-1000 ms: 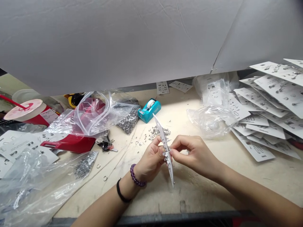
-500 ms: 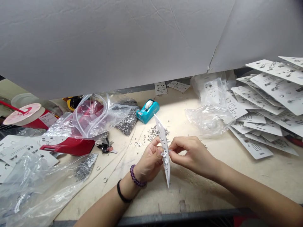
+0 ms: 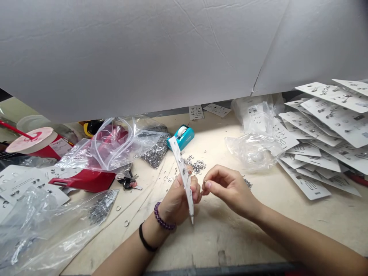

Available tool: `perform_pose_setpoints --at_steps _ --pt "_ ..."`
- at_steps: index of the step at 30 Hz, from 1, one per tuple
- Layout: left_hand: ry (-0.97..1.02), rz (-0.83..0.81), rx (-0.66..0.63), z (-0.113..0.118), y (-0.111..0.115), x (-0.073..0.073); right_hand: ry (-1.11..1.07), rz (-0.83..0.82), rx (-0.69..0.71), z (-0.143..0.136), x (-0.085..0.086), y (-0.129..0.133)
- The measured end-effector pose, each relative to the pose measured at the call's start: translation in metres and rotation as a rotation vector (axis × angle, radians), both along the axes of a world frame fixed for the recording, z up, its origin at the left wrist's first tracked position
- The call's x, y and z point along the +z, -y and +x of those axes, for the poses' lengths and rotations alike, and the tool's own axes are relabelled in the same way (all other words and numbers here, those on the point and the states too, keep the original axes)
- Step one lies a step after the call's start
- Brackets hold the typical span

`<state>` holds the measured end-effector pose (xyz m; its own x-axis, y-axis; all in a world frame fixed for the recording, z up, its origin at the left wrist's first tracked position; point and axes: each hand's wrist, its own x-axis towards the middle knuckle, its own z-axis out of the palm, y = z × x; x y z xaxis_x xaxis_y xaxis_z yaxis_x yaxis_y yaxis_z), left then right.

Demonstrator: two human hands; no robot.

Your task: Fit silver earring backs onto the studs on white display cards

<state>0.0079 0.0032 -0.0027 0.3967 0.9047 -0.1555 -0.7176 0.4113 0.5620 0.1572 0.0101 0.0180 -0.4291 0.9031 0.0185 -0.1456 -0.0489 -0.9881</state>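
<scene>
My left hand [image 3: 176, 197] grips a white jewelry card [image 3: 180, 165] held upright and seen nearly edge-on, with small metal pieces along its face. Its fingertips show on the card's right side. Just right of the card, my right hand [image 3: 230, 188] has its thumb and forefinger pinched together. Whatever lies in that pinch is too small to make out. Behind the card, a pile of tiny silver metal pieces [image 3: 197, 165] lies on the table, and another small heap [image 3: 247, 183] shows beyond my right hand.
A teal tape dispenser [image 3: 184, 138] stands behind the card. Many jewelry cards [image 3: 330, 142] are stacked at right, beside crumpled clear plastic [image 3: 250, 149]. On the left are zip bags [image 3: 110, 143], a red scoop-like object [image 3: 86, 180], keys [image 3: 126, 178] and a lidded cup [image 3: 34, 140].
The card has swung left and turned so its left face is more hidden. My right hand's fingertips have come away from the card, and my left fingers now show round its right side.
</scene>
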Motion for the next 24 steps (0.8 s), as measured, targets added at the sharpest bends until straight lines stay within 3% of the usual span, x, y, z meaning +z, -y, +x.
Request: perform_pose_setpoints --at_steps 3,6,9,11,14,19,24 --pt "0.020 -0.090 0.004 -0.003 -0.002 0.003 0.248 0.149 -0.024 0.017 0.006 -0.015" --pt "0.040 -0.146 0.013 -0.005 -0.004 0.003 0.823 0.394 -0.148 0.030 0.001 -0.036" --pt "0.061 -0.182 0.023 -0.006 -0.004 0.003 1.287 0.459 -0.156 0.037 -0.012 -0.052" --pt "0.072 -0.198 0.029 -0.006 -0.004 0.003 1.339 0.443 -0.130 0.041 -0.015 -0.057" --pt "0.083 -0.214 0.033 -0.007 -0.005 0.003 1.265 0.449 -0.086 0.051 -0.006 -0.057" --pt "0.087 -0.252 0.035 -0.007 -0.006 0.003 1.150 0.417 0.184 0.071 0.013 -0.050" --pt "0.081 -0.257 0.045 -0.007 -0.006 0.003 1.200 0.492 0.257 0.070 0.005 -0.047"
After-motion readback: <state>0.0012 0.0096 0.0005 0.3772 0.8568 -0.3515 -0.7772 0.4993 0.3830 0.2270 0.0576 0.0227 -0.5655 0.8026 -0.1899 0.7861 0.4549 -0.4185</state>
